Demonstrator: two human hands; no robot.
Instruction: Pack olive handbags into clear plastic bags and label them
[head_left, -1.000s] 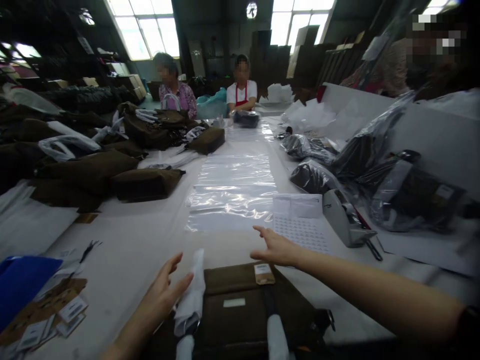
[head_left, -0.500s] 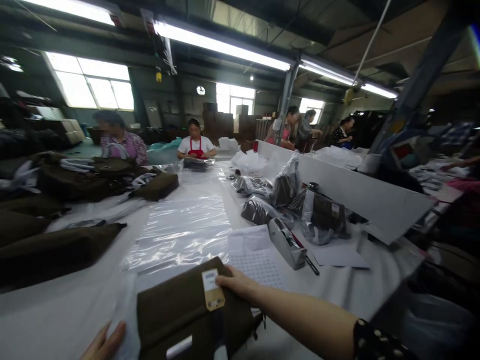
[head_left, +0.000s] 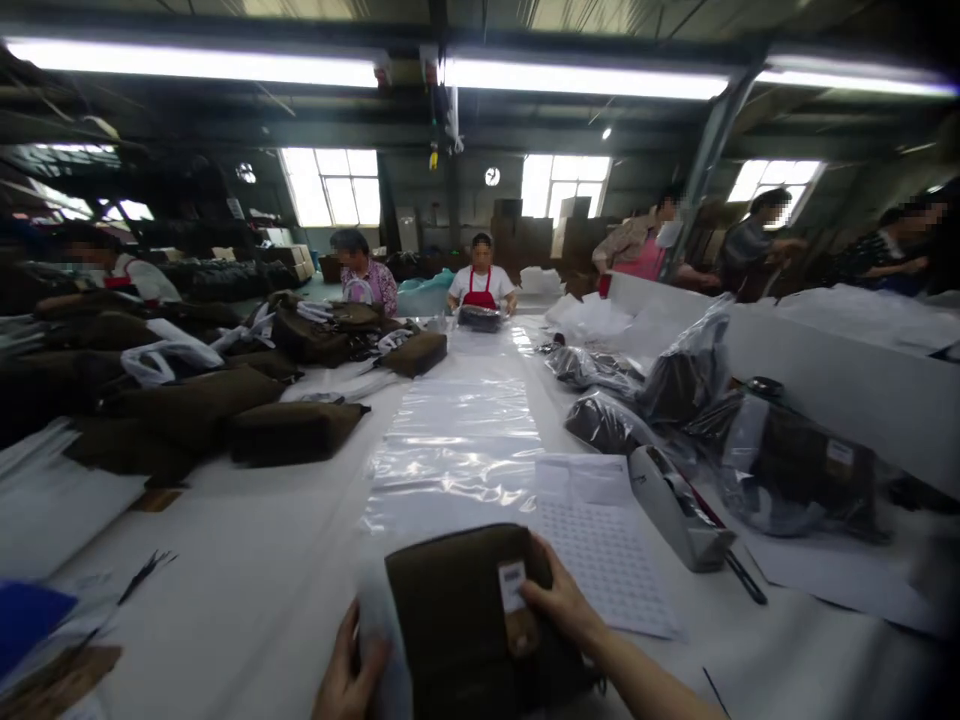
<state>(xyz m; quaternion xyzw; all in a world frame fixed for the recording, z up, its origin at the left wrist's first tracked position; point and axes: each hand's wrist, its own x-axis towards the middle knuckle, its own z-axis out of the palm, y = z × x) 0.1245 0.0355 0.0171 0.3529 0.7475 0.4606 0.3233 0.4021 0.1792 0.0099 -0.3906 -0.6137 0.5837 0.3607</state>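
Note:
A dark olive fabric bag [head_left: 454, 610] stands tilted at the near edge of the table, in front of me. My right hand [head_left: 561, 598] grips its right upper side, the thumb pressing beside a white barcode tag [head_left: 513, 586] that hangs on the bag. At the left edge, my left hand [head_left: 349, 668] pinches a pale, translucent sheet [head_left: 386, 625] that lies along the bag's side. Behind the bag, clear plastic bags [head_left: 457, 455] lie flat on the white table. The lower part of the olive bag is out of frame.
To the right are a printed sticker sheet [head_left: 600, 550], a grey tape dispenser [head_left: 682, 510] and plastic-wrapped bags [head_left: 795, 460]. More olive bags [head_left: 300, 430] pile up on the left. Across the table a person in a red apron [head_left: 480, 285] handles a wrapped item.
My view has swung left and levelled. The olive bag is turned more upright, and my left hand has closed in on the pale sheet at its side. My right hand keeps its grip.

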